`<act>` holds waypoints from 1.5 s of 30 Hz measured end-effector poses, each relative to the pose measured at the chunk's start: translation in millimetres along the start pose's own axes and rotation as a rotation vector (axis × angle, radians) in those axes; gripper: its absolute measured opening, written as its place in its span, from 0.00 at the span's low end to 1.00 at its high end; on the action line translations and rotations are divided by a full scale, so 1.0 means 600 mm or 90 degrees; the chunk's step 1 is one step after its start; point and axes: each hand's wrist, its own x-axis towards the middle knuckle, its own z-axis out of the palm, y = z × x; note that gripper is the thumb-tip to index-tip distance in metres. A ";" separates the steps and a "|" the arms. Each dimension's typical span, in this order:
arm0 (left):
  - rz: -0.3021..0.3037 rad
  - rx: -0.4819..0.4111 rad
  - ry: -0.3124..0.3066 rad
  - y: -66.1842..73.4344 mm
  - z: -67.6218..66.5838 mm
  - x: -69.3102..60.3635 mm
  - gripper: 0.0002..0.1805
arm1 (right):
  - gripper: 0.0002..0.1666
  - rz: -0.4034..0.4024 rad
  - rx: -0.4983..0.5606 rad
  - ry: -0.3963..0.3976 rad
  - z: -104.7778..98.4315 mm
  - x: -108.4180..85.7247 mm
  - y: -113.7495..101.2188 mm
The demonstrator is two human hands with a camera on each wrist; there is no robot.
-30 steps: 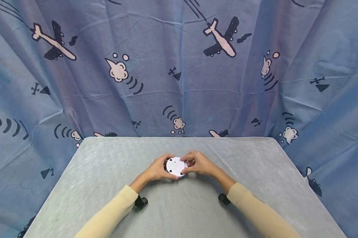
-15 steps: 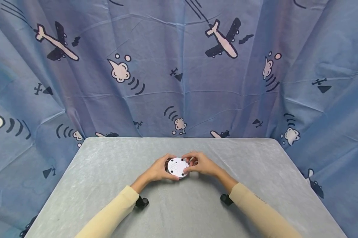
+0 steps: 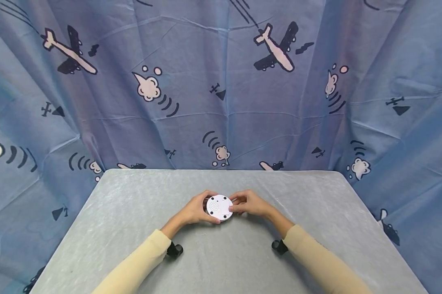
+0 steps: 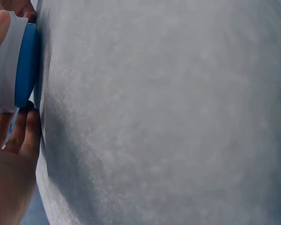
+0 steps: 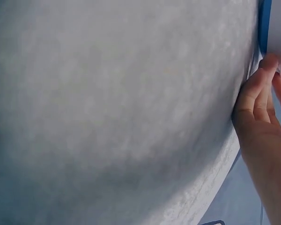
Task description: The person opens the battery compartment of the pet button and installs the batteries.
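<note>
A round device (image 3: 218, 207) is held above the table with its white underside up; it has a cluster of small holes, several black feet and the outline of a panel near its right edge. Its blue face (image 4: 27, 65) points down at the tabletop in the left wrist view. My left hand (image 3: 194, 210) grips it round the left side, thumb at the near edge and fingers at the far edge. My right hand (image 3: 252, 203) pinches the right edge, thumb on the underside. The ends of its other fingers are hidden behind the rim.
A grey cloth-covered table (image 3: 140, 192) lies under both hands. Behind it hangs a blue curtain (image 3: 191, 102) printed with planes. Black wrist cameras (image 3: 175, 250) are strapped at both cuffs.
My right fingers have slid off the underside to the right edge, and more of the panel shows. My left hand keeps its grip, and the device stays in place.
</note>
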 end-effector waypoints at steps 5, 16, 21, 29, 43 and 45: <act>0.002 -0.005 0.001 0.002 -0.001 -0.001 0.45 | 0.25 0.003 0.029 0.008 0.000 0.000 0.001; -0.010 0.009 0.001 0.001 -0.001 0.000 0.45 | 0.29 0.009 0.087 0.036 0.005 0.000 0.001; 0.000 0.019 0.008 -0.001 -0.001 0.002 0.45 | 0.29 0.021 0.093 0.052 0.009 0.004 -0.004; 0.010 0.023 0.013 0.002 -0.001 0.002 0.46 | 0.26 -0.001 0.099 0.063 0.011 0.008 -0.001; 0.015 -0.020 0.017 0.018 0.006 0.002 0.47 | 0.35 -0.089 0.060 -0.008 -0.007 -0.023 -0.007; 0.016 -0.026 0.015 0.023 0.008 0.000 0.47 | 0.37 -0.091 0.064 -0.015 -0.007 -0.025 -0.006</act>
